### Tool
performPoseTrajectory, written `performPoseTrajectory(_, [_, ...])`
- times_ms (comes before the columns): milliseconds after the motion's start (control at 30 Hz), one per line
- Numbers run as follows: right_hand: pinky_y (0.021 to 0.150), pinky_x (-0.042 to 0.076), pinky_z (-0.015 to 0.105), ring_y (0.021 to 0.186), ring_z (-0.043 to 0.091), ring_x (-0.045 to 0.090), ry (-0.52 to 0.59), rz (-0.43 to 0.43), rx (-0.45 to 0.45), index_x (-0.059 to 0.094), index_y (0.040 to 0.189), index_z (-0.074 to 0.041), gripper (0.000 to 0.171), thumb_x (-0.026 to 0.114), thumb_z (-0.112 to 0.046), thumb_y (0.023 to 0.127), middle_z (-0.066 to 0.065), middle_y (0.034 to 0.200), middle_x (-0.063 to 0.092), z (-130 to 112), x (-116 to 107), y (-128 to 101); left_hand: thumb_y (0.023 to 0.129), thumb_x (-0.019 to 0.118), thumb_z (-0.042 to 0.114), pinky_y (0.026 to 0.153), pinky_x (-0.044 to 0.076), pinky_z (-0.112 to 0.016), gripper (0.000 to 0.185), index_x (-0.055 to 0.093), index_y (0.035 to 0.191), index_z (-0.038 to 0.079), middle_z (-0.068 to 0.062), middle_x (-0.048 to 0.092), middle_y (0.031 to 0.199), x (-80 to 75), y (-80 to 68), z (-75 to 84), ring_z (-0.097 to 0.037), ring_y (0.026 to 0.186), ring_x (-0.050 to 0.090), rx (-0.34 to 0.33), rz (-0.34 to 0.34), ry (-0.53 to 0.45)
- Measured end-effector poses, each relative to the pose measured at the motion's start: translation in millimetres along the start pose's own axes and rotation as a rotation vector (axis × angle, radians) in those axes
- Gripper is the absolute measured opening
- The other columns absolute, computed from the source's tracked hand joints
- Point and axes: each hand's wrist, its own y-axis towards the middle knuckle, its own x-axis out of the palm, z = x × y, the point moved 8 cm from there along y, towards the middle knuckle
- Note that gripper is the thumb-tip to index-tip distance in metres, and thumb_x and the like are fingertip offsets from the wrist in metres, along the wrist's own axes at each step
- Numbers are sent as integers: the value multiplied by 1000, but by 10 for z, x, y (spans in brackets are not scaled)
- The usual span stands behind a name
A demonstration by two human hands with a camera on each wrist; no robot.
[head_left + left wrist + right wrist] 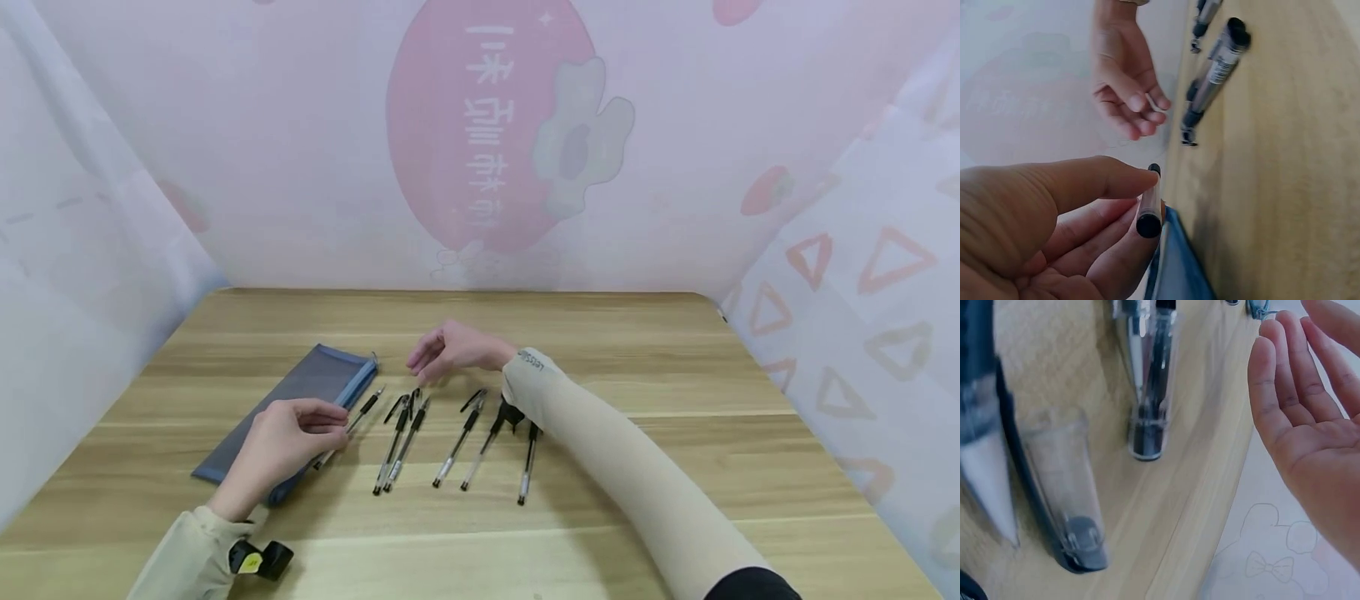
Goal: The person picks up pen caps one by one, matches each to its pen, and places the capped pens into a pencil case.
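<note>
My left hand point(281, 442) pinches a clear-barrelled gel pen point(367, 406) between thumb and fingers, over the edge of a blue zip pouch point(307, 383). In the left wrist view the pen's dark end point(1149, 225) faces the camera. My right hand point(461, 347) hovers above the table beyond the pens, fingers loosely bent and holding nothing. Below it lie two pens point(401, 442) close together. Another pen point(459, 440) lies to their right, with more beyond it, partly behind the right forearm. A clear cap point(1063, 478) shows large in the right wrist view.
The wooden table point(637, 333) ends at a pale printed curtain point(300, 167) at the back, with curtains at both sides too. A black wrist camera point(262, 560) hangs by the left sleeve. The right forearm point(622, 458) crosses over the right part of the table.
</note>
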Motion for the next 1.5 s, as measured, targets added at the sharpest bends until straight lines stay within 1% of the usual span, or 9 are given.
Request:
performPoseTrajectory(233, [82,56,39,91,22,68,-61,-3,-19,67,111,7,30,76,4,82,16,106,70,29,34,81,88,77,27,78,55,-32,35,71,116,7,-3,73,102,-103,-105,12,-16,93,67,-80,7,-105])
performPoseTrajectory(433, [83,56,33,92,22,69,-79,-42,-59,71,107,4,26,77,5,82,13,102,72,17,104,159,86,78,37,85,53,-33,43,71,117,8,-2,73,104,-112,-153,-5,-15,97,67,-133,-6,-158])
performPoseTrajectory(567, [85,55,30,92,20,69,-111,-76,-71,73,106,2,26,79,2,81,6,99,73,39,179,215,83,79,41,84,52,-26,50,70,119,8,-3,72,107,-103,-192,-14,-14,99,66,-166,-16,-226])
performPoseTrajectory(700, [85,54,28,91,19,69,-127,-84,-64,73,104,1,27,81,0,79,4,97,74,46,231,231,84,80,37,82,51,-22,49,69,121,7,-6,72,109,-83,-238,23,-14,98,67,-174,-18,-289])
performPoseTrajectory(800, [84,55,30,89,20,70,-127,-89,-72,72,104,4,27,80,3,78,9,97,73,21,265,228,86,79,33,82,51,-21,46,68,121,6,-7,72,109,-76,-266,67,-15,96,67,-167,-9,-315])
performPoseTrajectory(967, [83,56,32,87,24,70,-91,-113,-59,71,104,8,27,77,10,77,18,99,72,16,320,238,86,79,31,81,52,-21,48,66,124,4,-7,71,110,-89,-298,100,-14,96,68,-170,16,-339])
performPoseTrajectory(1133, [82,56,31,85,23,70,-114,-127,-54,71,102,8,26,77,10,77,16,96,72,13,359,252,85,80,33,82,53,-25,52,65,126,4,-6,70,112,-75,-328,99,-14,97,68,-196,20,-373])
performPoseTrajectory(1267, [81,56,32,84,24,70,-141,-130,-61,72,100,8,24,77,10,77,15,94,73,7,373,255,85,80,32,82,53,-25,50,66,125,4,-6,71,112,-53,-337,102,-15,97,68,-200,19,-388])
performPoseTrajectory(1500, [81,56,32,84,23,71,-119,-120,-48,72,98,7,22,76,11,77,14,93,73,32,368,272,82,81,37,82,53,-25,56,66,124,5,-5,71,112,-75,-326,87,-14,97,68,-194,23,-382])
